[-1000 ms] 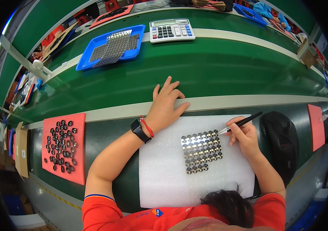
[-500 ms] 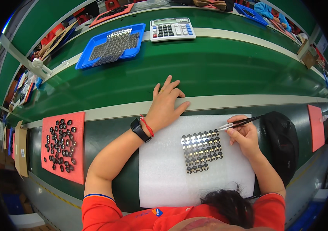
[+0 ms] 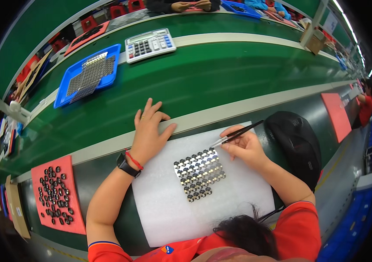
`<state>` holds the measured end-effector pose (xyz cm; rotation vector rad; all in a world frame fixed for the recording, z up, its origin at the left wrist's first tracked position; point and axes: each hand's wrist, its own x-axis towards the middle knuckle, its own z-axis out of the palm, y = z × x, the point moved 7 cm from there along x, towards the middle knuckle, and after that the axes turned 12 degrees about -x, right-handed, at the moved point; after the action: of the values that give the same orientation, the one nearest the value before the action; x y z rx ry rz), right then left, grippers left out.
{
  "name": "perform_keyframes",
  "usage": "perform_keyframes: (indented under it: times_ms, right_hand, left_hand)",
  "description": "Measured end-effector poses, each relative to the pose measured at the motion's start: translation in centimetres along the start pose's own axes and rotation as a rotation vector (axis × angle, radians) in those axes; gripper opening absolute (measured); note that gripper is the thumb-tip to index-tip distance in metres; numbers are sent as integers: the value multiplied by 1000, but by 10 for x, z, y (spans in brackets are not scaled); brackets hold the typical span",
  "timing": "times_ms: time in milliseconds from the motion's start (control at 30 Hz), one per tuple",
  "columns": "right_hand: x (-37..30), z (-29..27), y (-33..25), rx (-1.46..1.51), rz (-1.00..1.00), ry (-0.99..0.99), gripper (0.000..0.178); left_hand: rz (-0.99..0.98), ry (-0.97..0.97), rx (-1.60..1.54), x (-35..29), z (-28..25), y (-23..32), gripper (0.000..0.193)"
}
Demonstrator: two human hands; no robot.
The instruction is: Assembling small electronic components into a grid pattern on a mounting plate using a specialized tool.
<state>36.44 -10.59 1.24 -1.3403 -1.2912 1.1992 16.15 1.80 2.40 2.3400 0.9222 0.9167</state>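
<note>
My right hand point(image 3: 243, 147) is closed on dark-handled tweezers point(image 3: 238, 134) with pale metal tips. Those tips are at the top right corner of a clear sheet point(image 3: 200, 174) carrying rows of small black and gold-coloured parts; whether they grip one is too small to tell. Under the sheet lies a white foam mat point(image 3: 164, 209). My left hand point(image 3: 150, 129), fingers spread, rests beyond the mat's far left corner, over the pale rail and green surface. It holds nothing.
On the left, a red foam pad point(image 3: 70, 174) carries many glossy black pieces. A black fabric bag point(image 3: 294, 146) sits right of the mat, with another red pad point(image 3: 336, 115) beyond. Further back stand a blue tray point(image 3: 59, 98) of patterned sheets and a calculator point(image 3: 150, 45). Other people sit opposite.
The whole view has tilted and turned, so the bench slants up to the right. Both hands and the tweezers keep nearly the same places against the mat and sheet.
</note>
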Motion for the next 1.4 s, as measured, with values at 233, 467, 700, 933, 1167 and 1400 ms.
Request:
perform_keyframes:
  times_ms: [233,467,700,933,1167,1400]
  right_hand:
    - [2,0,1,9,-39,-24,25]
    - [3,1,3,60,-19,-32,26]
    - [2,1,0,65,-29,12,23]
    - [3,2,1,66,-7,25,17]
    - [3,-1,5,34,-5,32,14]
    - [6,1,-1,114,-77,2,17]
  left_hand:
    - [-7,-3,2,3,-2,4,20]
    - [2,-12,1,3,-1,5,20]
    - [-11,-17,5,3,-1,5,20]
    - [-12,-13,11,3,-4,6,20]
    - [44,-32,-8,4,2,8,19]
    - [-31,-46,46,5,-1,10,18]
